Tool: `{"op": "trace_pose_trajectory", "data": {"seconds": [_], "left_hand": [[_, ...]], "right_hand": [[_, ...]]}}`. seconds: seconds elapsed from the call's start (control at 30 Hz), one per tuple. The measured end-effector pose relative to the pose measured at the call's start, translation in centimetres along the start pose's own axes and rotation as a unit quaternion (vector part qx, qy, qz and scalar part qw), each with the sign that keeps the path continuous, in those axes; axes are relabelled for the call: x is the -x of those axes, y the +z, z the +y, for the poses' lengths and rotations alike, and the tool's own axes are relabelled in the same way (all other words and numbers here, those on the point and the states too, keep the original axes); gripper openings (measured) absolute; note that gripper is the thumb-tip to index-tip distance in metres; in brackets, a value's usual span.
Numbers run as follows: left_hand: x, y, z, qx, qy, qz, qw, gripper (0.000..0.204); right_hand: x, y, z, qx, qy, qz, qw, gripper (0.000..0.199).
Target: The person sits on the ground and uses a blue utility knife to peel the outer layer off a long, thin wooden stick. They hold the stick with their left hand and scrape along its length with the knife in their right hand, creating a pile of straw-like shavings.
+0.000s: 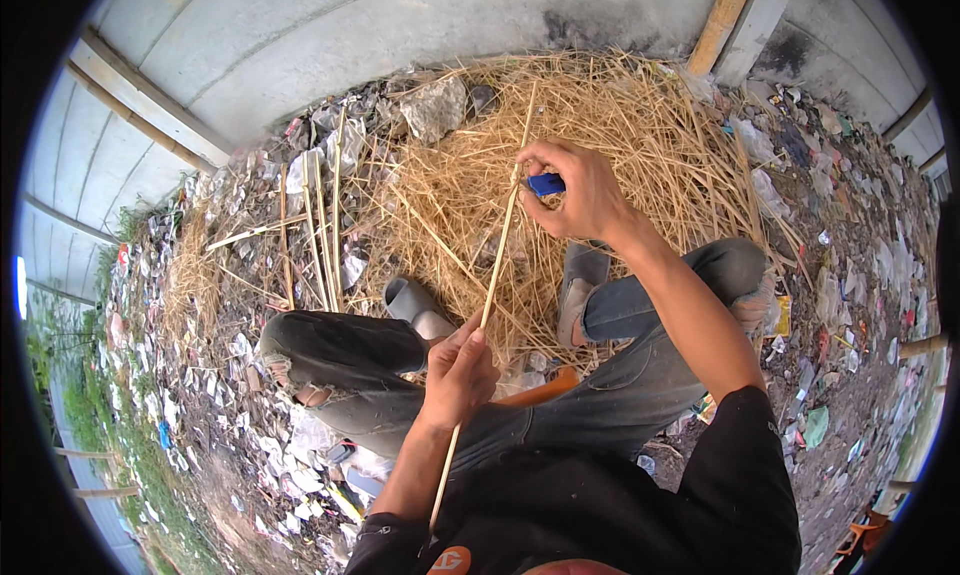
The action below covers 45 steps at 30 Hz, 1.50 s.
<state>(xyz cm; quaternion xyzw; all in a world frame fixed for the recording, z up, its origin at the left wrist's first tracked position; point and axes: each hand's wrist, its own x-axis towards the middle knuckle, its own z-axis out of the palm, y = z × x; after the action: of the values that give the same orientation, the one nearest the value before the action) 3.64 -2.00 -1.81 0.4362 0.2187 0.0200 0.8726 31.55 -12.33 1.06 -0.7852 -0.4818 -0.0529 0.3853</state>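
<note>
A long, thin, pale stick (496, 265), which looks like split bamboo, runs from near my chest up and away over the straw. My left hand (461, 373) is closed round its lower part, just above my lap. Farther up, my right hand (580, 190) grips a small blue object (546, 184) pressed against the stick, with thumb and fingertips meeting at the stick itself. Only part of the blue object shows, so its kind is unclear. Beneath both hands lies a heap of dry straw-like strips (630, 125).
Several longer pale sticks (322, 230) lie left of the heap. A grey rock (435, 109) sits by the concrete wall (420, 25), where a bamboo pole (722, 20) leans. Plastic litter (300, 445) covers the ground. My bent legs and grey sandals (410, 301) flank the straw.
</note>
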Motion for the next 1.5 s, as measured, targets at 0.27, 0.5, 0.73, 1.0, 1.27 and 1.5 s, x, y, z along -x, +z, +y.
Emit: {"op": "trace_pose_trajectory", "data": {"seconds": [0.27,0.5,0.73,1.0,1.27,1.5], "left_hand": [[0.8,-1.4,0.2,-0.086,0.01,-0.013,0.996,0.047],[1.9,-2.2,-0.3,-0.084,-0.003,-0.062,0.995,0.048],[2.2,-1.6,0.1,-0.127,0.019,-0.083,0.988,0.049],[2.8,-0.9,1.2,-0.019,-0.047,-0.075,0.996,0.051],[3.5,-2.8,-0.8,0.219,-0.158,-0.148,0.951,0.043],[2.8,-1.3,-0.4,0.131,-0.106,-0.113,0.979,0.042]], "right_hand": [[0.0,-0.3,0.8,-0.003,-0.11,-0.052,0.993,0.017],[-0.4,-0.4,1.2,-0.179,0.054,-0.156,0.97,0.014],[-0.4,-1.0,0.6,-0.294,0.153,-0.102,0.938,0.008],[0.0,-0.6,0.1,-0.443,0.142,-0.046,0.884,0.017],[-0.8,-3.6,3.6,-0.748,0.113,0.073,0.65,0.027],[-0.7,-6.2,0.9,-0.49,0.218,0.127,0.834,0.022]]}}
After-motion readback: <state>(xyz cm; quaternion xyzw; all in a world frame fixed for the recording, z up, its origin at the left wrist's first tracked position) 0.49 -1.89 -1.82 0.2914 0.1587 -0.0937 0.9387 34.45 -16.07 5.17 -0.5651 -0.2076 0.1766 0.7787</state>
